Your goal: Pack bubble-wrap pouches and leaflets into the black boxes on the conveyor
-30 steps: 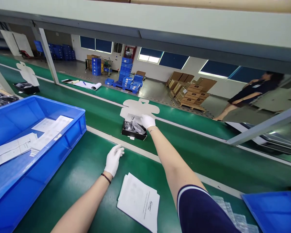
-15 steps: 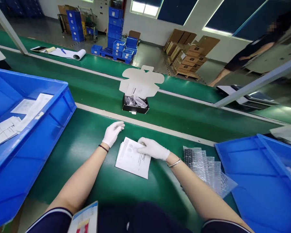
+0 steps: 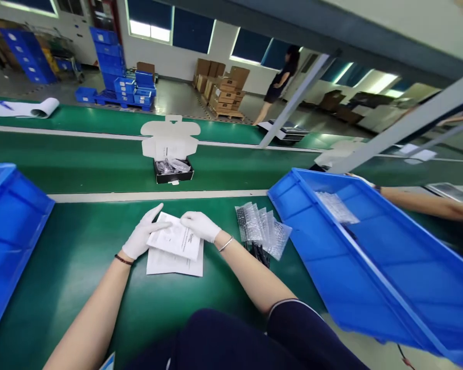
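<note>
My left hand [image 3: 141, 237], in a white glove, grips a white printed leaflet [image 3: 179, 241] at its left side, fingers over the top. At the leaflet's upper right corner, my gloved right hand [image 3: 200, 225] pinches the edge. The leaflet is lifted and tilted above more white printed paper [image 3: 173, 265] lying on the green table [image 3: 177, 298]. Beyond my hands stands an open black box [image 3: 174, 177] with its white lid [image 3: 170, 137] raised. Inside are clear-wrapped items [image 3: 172, 165]. Right of my right hand lie several bubble-wrap pouches [image 3: 254, 223] with black cables [image 3: 259, 254].
Blue bins stand at left [image 3: 11, 231] and right [image 3: 312, 246]. A pale strip [image 3: 111, 197] borders the conveyor [image 3: 100, 169]. Another person's arm [image 3: 424, 203] reaches behind the right bin. One person [image 3: 281, 77] stands across the room near stacked cartons [image 3: 227, 92].
My left hand has come onto the paper and taken hold. The top leaflet is now raised apart from the paper under it. The camera view has swung right.
</note>
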{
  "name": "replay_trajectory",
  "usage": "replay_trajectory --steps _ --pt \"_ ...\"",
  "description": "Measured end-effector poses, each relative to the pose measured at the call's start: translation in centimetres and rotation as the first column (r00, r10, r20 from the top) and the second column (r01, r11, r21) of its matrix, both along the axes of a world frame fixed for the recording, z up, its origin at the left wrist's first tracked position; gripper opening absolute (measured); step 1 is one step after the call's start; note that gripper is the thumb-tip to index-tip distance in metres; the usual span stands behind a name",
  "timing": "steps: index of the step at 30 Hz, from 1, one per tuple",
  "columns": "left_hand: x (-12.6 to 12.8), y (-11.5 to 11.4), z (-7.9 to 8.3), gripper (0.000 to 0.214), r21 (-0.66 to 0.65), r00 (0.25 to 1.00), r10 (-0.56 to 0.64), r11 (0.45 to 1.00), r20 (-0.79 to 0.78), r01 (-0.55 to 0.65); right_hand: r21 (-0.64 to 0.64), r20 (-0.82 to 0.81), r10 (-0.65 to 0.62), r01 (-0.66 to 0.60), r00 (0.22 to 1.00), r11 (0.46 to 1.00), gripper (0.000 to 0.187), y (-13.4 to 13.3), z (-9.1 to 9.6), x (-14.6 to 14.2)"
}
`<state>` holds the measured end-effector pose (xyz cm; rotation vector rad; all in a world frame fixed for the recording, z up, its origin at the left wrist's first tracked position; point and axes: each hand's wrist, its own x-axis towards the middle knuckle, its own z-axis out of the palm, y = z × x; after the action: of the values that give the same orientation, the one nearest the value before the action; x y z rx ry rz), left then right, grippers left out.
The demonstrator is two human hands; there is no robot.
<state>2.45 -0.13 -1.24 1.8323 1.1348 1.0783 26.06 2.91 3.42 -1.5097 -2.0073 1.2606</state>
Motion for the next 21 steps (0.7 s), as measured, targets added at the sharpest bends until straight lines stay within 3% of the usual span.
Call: replay_trajectory --steps 3,5,8,10,11,12,14,16,18,21 --pt "-0.1 0.0 -0.3 0.031 0.014 0.998 0.054 0.998 0.021 -0.054 0.148 0.083 -0.070 0.057 0.994 0.987 0.022 -0.9 1.5 2.7" --pt "-0.4 0.2 -0.5 0.033 -0.060 0.973 0.225 0.973 0.056 -0.222 0.303 0.284 -0.236 0.146 0.929 0.942 0.026 -1.7 2.9 6.2" --pt "-1.0 0.9 -0.9 0.032 -0.211 0.848 0.528 0.834 0.037 -0.510 0.466 0.612 -0.489 0.215 0.622 0.858 0.032 -3.2 4.0 12.3" --pt "-1.4 1.3 -1.0 0.033 -0.267 0.780 0.625 0.758 0.033 -0.596 0.488 0.720 -0.543 0.239 0.433 0.839 0.037 -4.5 3.7 15.6" --pt "-1.6 1.4 -1.0 0.035 -0.283 0.765 0.643 0.741 0.040 -0.609 0.496 0.739 -0.548 0.235 0.392 0.836 0.038 -5.2 3.3 16.7" --pt "-1.7 1.4 -0.8 0.036 -0.292 0.760 0.648 0.737 0.047 -0.610 0.513 0.737 -0.553 0.213 0.388 0.832 0.037 -5.8 2.8 17.5" --pt "-1.7 1.1 -0.2 0.037 -0.286 0.780 0.624 0.758 0.054 -0.586 0.590 0.677 -0.578 0.132 0.455 0.796 0.023 -6.8 2.0 18.1" --pt "-1.2 0.4 0.8 0.036 -0.250 0.841 0.537 0.824 0.062 -0.508 0.691 0.578 -0.615 0.079 0.537 0.718 0.019 -7.0 1.5 18.1" --pt "-0.4 -0.6 1.7 0.037 -0.222 0.908 0.410 0.897 0.084 -0.384 0.743 0.502 -0.649 0.099 0.572 0.662 0.021 -6.7 1.6 17.9" --pt "0.9 -1.7 2.6 0.040 -0.232 0.951 0.276 0.943 0.142 -0.239 0.726 0.510 -0.644 0.117 0.570 0.678 0.021 -5.9 2.1 18.0"
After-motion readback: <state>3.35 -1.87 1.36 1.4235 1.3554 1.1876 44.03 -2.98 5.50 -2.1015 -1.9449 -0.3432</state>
